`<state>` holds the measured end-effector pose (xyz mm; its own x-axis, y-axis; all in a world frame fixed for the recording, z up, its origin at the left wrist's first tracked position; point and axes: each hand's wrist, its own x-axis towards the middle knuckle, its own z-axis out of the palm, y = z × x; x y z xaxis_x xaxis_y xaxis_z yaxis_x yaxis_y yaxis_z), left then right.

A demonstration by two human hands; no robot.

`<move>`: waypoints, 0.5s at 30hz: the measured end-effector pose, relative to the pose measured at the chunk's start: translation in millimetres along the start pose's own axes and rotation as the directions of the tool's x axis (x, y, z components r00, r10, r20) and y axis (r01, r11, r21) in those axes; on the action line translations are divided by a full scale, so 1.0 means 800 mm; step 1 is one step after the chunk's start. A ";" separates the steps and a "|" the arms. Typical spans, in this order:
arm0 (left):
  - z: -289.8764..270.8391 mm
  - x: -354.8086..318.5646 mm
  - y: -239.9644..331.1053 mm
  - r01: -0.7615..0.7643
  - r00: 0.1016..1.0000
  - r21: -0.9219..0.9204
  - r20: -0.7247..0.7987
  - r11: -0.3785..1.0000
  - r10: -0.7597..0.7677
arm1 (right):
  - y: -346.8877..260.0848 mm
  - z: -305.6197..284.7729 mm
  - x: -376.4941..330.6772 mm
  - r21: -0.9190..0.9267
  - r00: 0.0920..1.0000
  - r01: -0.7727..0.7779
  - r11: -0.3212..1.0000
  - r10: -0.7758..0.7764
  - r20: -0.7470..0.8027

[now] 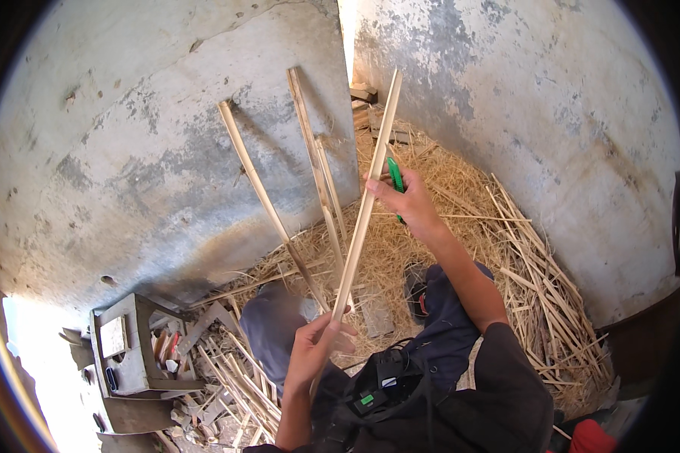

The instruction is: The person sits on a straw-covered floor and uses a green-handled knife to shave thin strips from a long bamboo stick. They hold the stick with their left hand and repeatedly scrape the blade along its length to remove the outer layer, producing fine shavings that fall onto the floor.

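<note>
Head view, looking down. We see the left hand [311, 355] closed around the lower end of a long pale cane strip [364, 211], which rises steeply from that hand toward the grey wall [151, 151] and crosses in front of it. The right hand [406, 202] is clenched on a green-handled knife [395, 178], its fist resting against the same strip about halfway up; whether the blade touches the strip we cannot tell.

Taking the cane strip as our landmark: to its left, three further leaning strips [257, 181] stand propped against the grey wall, their feet lost in the straw litter [438, 226] that spreads behind and to the right of the strip. Beyond the strip's upper tip a narrow bright gap separates the grey wall from a second wall [544, 113], which lies well to the right. Along the foot of that second wall, well right of the strip, lies a loose heap of split offcuts [551, 302].

Below the strip, on either side of its lower end, we see the person's knees in dark blue trousers [449, 332]; a sandalled foot [415, 291] shows just right of the strip's base. Far to the lower left of the strip stands a grey stool-like stand [125, 347], with a scatter of short sticks [227, 377] between it and the left hand.
</note>
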<state>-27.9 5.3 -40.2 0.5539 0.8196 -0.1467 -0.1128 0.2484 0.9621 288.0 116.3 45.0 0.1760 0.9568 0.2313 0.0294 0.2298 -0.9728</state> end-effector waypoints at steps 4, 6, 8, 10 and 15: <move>0.006 0.002 0.003 -0.021 0.999 0.045 -0.032 0.999 0.022 | 0.002 -0.004 0.000 0.040 0.997 0.067 0.997 -0.065 -0.042; 0.004 0.004 0.006 -0.028 0.998 0.075 -0.061 0.997 0.032 | 0.007 -0.005 0.002 0.006 0.993 0.100 0.995 -0.099 -0.056; -0.001 0.008 0.011 -0.058 0.993 0.137 -0.095 0.989 0.072 | 0.009 -0.004 0.001 0.006 0.991 0.112 0.994 -0.111 -0.072; 0.002 0.011 0.022 -0.081 0.988 0.165 -0.116 0.983 0.101 | 0.010 0.001 -0.003 -0.018 0.978 0.183 0.983 -0.184 -0.094; 0.008 0.024 0.041 -0.130 0.964 0.262 -0.194 0.956 0.184 | 0.020 0.021 -0.024 -0.413 0.840 0.527 0.743 -0.528 0.124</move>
<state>-15.5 26.0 -9.9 0.3531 0.9355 -0.0084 0.0357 -0.0044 0.9994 268.3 105.0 24.9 0.0108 0.7046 0.7095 0.5210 0.6016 -0.6054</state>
